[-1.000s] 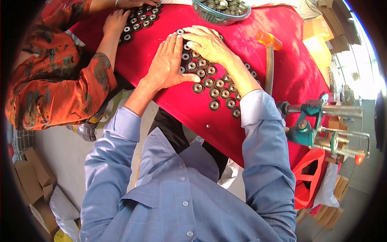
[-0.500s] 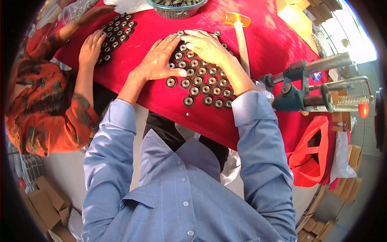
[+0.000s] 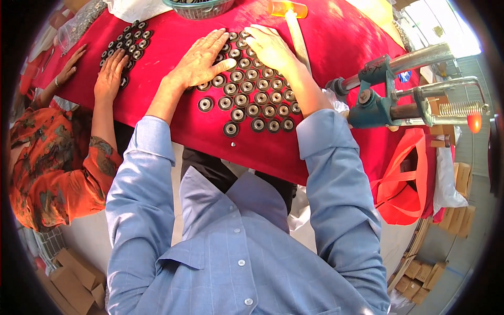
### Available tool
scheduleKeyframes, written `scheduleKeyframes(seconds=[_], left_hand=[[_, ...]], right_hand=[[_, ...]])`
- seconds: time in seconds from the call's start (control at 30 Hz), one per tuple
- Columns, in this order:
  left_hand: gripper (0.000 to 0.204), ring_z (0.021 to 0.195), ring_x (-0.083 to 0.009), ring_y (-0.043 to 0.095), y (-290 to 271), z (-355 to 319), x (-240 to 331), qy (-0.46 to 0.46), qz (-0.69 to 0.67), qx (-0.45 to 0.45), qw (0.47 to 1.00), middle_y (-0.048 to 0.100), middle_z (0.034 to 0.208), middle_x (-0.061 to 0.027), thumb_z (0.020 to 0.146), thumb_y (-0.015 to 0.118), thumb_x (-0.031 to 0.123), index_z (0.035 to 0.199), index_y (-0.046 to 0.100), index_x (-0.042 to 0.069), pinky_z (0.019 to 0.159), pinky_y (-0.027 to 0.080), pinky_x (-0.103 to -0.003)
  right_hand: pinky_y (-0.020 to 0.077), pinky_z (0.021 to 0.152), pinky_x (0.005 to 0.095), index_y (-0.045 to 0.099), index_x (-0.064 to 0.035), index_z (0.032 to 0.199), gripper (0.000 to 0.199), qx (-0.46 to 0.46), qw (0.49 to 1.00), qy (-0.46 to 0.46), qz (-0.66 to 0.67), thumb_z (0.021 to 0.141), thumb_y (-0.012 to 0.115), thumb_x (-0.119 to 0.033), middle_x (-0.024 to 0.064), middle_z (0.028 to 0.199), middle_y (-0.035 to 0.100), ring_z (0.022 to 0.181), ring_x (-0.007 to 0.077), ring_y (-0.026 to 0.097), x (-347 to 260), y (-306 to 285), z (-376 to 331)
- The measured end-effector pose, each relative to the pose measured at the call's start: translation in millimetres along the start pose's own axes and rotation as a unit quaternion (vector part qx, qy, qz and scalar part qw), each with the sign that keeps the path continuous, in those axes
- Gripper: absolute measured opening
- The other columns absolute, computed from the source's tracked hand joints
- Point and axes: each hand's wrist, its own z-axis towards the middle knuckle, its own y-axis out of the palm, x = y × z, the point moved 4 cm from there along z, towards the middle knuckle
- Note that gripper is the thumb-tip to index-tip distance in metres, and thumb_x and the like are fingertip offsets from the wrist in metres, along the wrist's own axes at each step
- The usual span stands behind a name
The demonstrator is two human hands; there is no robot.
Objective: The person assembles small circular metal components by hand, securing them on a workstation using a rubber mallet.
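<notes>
Several small round metal parts [image 3: 241, 100] with dark rims and a hole in the middle, like little wheels, lie close together on the red-covered table [image 3: 163, 84]. My left hand [image 3: 198, 62] rests flat over the left side of this group, fingers pointing away and thumb stretched out; it hides some parts beneath. My right hand [image 3: 272, 48] lies along the group's far right side with fingers extended, touching parts at the back. Neither hand grips anything. A single part [image 3: 205, 104] sits slightly apart at the left, and a tiny pale piece [image 3: 233, 144] lies near the table's front edge.
A mallet [image 3: 288, 9] with an orange head lies beyond my right hand. At right stands a green metal clamp-like tool [image 3: 371, 107] with a spring. A basket of parts [image 3: 202, 9] is at the back. A co-worker's hand [image 3: 109, 76] touches another group of parts [image 3: 137, 44].
The view has shifted, so the table contents sit a little further left in it. My hands now lie slightly further apart, leaving more parts visible between them. The co-worker's far hand has come back nearer.
</notes>
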Motion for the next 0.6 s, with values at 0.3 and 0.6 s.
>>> scheduleKeyframes(seconds=[0.3,0.6], left_hand=[[0.085,0.163,-0.037,0.025,-3,-1,-11,0.011,0.044,-0.012,0.999,0.031,0.174,-0.0201,0.103,0.059,0.059,0.167,0.034,0.008,0.131,0.021,-0.054],[0.11,0.162,-0.0415,0.025,-37,-84,109,0.031,-0.015,0.02,0.999,0.029,0.173,-0.0222,0.084,0.079,0.061,0.168,0.032,0.006,0.131,0.022,-0.054]], right_hand=[[0.0379,0.122,0.0503,0.057,-0.0045,0.145,0.047,0.015,0.994,0.081,-0.066,0.105,0.054,-0.029,0.0197,0.144,0.062,0.141,0.0372,0.053,-35,-8,-24],[0.0418,0.116,0.0535,0.058,0.0034,0.14,0.055,0.135,0.989,0.038,0.046,0.096,0.072,-0.026,0.0261,0.148,0.053,0.139,0.0428,0.05,-100,-94,-156]])
